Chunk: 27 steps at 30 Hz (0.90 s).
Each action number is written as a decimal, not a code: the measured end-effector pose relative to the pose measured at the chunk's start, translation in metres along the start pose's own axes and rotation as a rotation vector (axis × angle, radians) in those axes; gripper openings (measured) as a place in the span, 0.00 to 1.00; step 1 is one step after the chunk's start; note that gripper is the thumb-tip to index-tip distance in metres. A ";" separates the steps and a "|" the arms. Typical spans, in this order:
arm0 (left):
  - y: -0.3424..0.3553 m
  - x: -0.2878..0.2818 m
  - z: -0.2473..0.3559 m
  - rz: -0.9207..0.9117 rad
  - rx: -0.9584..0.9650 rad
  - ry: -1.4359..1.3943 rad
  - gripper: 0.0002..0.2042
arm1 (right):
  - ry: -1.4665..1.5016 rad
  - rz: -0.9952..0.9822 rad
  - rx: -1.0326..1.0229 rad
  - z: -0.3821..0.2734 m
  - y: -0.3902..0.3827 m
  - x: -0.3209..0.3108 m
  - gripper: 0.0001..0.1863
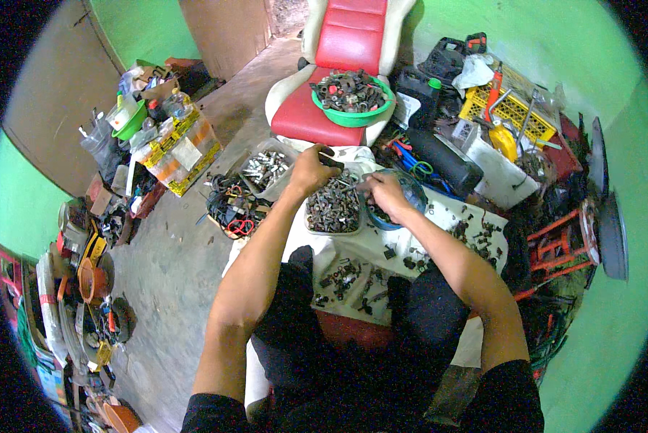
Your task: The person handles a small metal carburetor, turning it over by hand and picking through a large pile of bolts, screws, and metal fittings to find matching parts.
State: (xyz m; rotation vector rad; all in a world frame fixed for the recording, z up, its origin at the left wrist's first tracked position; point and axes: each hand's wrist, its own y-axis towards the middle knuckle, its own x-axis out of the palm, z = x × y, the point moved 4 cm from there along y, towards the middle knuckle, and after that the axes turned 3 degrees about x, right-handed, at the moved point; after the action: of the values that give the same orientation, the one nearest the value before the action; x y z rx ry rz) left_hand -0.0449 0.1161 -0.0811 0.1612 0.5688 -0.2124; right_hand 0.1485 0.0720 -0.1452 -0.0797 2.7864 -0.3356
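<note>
My left hand (312,170) is over the far left side of a clear square tub (333,232) filled with dark bolts and small hardware (333,204). Its fingers are curled around something small and dark that I cannot make out. Between that tub and a round blue bowl (416,189), my right hand (384,193) has its fingers pinched together. Whatever they hold is too small to name. Left of the tub stands a clear container (269,193) of shiny silver metal pieces (265,169).
Loose dark parts (475,234) lie on the white cloth (403,245). A red-and-white seat (349,43) holds a green basin (353,117) of metal parts. Tangled wires (237,209) lie on the left. Tools and a yellow crate (508,112) crowd the right wall; boxes and bins line the left.
</note>
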 end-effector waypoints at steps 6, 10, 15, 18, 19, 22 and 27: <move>-0.003 0.042 0.034 -0.184 0.152 0.011 0.17 | -0.276 0.030 -0.039 0.008 -0.034 -0.065 0.15; -0.024 0.090 0.068 -0.362 0.239 0.022 0.18 | -0.393 0.135 -0.143 0.042 -0.075 -0.128 0.14; -0.042 0.157 0.082 -0.458 0.357 0.029 0.17 | -0.494 0.214 0.054 0.098 -0.121 -0.202 0.13; -0.051 0.199 0.083 -0.466 0.293 0.103 0.17 | -0.561 0.265 0.100 0.152 -0.136 -0.226 0.14; -0.055 0.214 0.087 -0.471 0.265 0.131 0.17 | -0.580 0.263 0.157 0.171 -0.143 -0.235 0.14; -0.057 0.254 0.064 -0.470 0.140 0.057 0.18 | -0.677 0.210 0.076 0.174 -0.154 -0.233 0.16; -0.056 0.357 0.021 -0.450 -0.066 -0.316 0.20 | -0.802 0.145 0.155 0.215 -0.157 -0.242 0.20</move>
State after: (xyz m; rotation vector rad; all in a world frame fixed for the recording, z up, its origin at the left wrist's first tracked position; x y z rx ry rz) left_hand 0.2452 0.0031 -0.2647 -0.0675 0.2899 -0.6433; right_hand 0.4504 -0.1050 -0.2274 0.0240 1.9550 -0.3774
